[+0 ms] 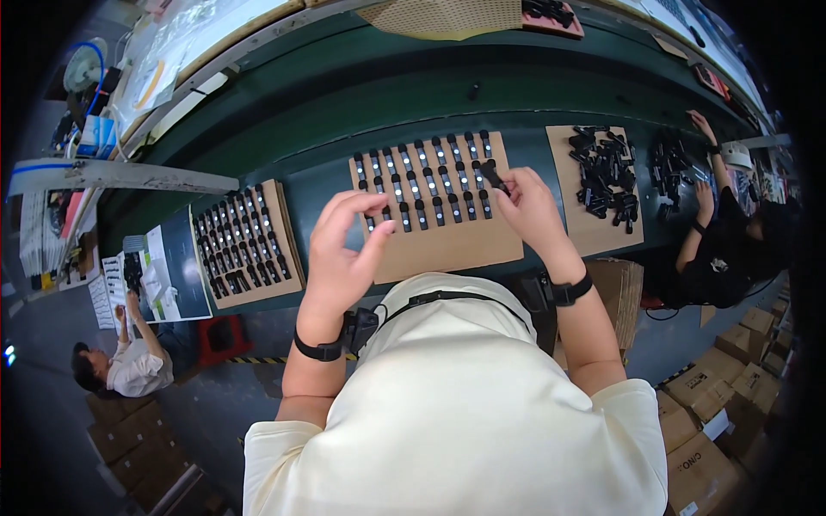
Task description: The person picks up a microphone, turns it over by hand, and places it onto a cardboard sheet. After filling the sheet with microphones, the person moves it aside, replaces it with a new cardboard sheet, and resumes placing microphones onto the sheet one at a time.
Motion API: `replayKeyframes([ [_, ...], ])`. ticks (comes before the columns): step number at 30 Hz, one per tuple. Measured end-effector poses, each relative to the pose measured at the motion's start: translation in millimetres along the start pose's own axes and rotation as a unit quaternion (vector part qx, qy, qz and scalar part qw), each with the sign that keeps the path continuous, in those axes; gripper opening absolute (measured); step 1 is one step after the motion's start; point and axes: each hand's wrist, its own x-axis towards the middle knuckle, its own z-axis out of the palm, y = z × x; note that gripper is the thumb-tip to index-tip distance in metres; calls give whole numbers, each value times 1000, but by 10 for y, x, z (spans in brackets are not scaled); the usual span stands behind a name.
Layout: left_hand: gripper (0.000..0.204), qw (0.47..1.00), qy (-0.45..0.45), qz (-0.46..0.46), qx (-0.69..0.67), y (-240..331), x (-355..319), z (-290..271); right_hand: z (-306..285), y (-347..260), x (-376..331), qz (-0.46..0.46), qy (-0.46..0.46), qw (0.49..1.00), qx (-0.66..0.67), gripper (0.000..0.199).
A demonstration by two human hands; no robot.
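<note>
The right hand (527,205) pinches a small black oblong part (493,175) over the far right corner of the cardboard sheet (447,245), seemingly to keep its neat rows going; the left hand (342,249) hovers half open and empty above the sheet's near left edge. The parts look like hard, glossy plastic with pale centres, the matt brown sheet lying flat on the dark green worktop (327,185)

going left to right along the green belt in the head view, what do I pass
Full card of black parts → left hand → middle card → right hand holding a black part → card with a loose pile → a co-worker's hands.
</note>
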Motion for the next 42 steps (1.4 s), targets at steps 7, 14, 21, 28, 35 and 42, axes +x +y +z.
replayKeyframes([
  [7, 20, 998, -12, -57, 20, -248, -161, -66, 244, 1201, -279, 176, -70, 961, -201, 21],
  [14, 16, 993, -37, -108, 24, -290, -198, -70, 481, 1332, -217, 239, -94, 941, -220, 26],
  [21, 17, 991, -41, -126, -6, -279, -193, 0, 555, 1350, -169, 252, -89, 940, -213, 27],
  [28, 15, 987, -62, -145, -18, -351, -164, 47, 505, 1368, -186, 261, -92, 940, -199, 30],
  [35, 16, 986, -69, -154, -18, -370, -108, 206, 260, 1416, -137, 230, -154, 942, -189, 32],
  [42, 15, 980, -52, -189, -19, -258, -39, 352, -313, 1629, 631, 3, -146, 966, -213, 29],
])
